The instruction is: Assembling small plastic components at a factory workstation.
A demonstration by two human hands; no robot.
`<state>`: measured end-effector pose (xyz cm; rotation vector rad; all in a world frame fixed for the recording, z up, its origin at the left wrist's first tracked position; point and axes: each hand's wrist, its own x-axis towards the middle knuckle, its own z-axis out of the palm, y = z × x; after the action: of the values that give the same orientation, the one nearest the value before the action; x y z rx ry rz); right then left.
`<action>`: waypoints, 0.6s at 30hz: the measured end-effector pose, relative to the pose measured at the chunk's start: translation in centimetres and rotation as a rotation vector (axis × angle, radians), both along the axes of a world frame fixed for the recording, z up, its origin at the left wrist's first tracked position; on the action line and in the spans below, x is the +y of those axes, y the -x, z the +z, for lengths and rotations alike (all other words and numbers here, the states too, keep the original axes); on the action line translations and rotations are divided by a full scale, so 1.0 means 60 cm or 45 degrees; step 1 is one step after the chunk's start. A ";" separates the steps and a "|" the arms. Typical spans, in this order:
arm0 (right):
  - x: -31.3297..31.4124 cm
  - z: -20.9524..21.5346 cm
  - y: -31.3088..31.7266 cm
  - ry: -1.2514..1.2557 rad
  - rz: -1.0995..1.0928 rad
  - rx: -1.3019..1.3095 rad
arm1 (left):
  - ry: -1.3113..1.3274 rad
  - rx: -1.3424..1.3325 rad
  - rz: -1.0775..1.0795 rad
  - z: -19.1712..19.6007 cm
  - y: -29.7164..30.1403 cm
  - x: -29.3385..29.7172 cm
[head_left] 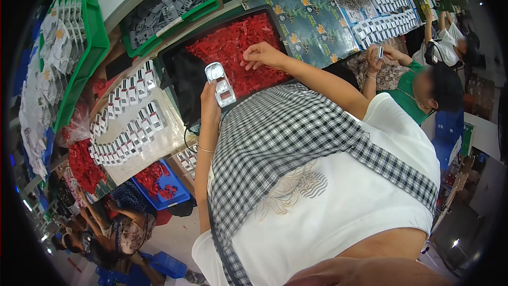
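My left hand is closed round a white toy car body, held up at the near edge of a black tray. The car body has window-like openings, and a red patch shows in its lower one. Loose red plastic pieces are heaped in the tray. Over the right part of this heap hangs my right hand, its fingers bent and apart. I make out nothing between them.
White toy car bodies stand in rows on a board at left. Green bins hold grey parts and clear parts. A blue tray holds red pieces. At right, a person in green holds a small white piece beside more rows.
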<state>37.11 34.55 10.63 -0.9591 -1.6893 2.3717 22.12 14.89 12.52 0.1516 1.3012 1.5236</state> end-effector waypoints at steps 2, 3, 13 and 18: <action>-0.010 0.041 0.001 0.073 0.056 0.030 | -0.032 -0.090 0.045 -0.003 0.001 0.014; -0.018 0.062 0.004 -0.074 0.096 0.102 | -0.037 -0.122 0.080 0.004 -0.003 0.023; -0.083 0.109 0.042 -1.703 0.352 0.176 | -0.144 -0.161 -0.083 0.004 -0.025 0.052; -0.073 0.124 0.026 -1.776 0.313 0.220 | -0.154 -0.254 -0.126 -0.001 -0.019 0.044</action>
<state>35.54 30.17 18.06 -0.2505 -2.6575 0.7363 23.24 17.52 12.45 0.1356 1.0303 1.4932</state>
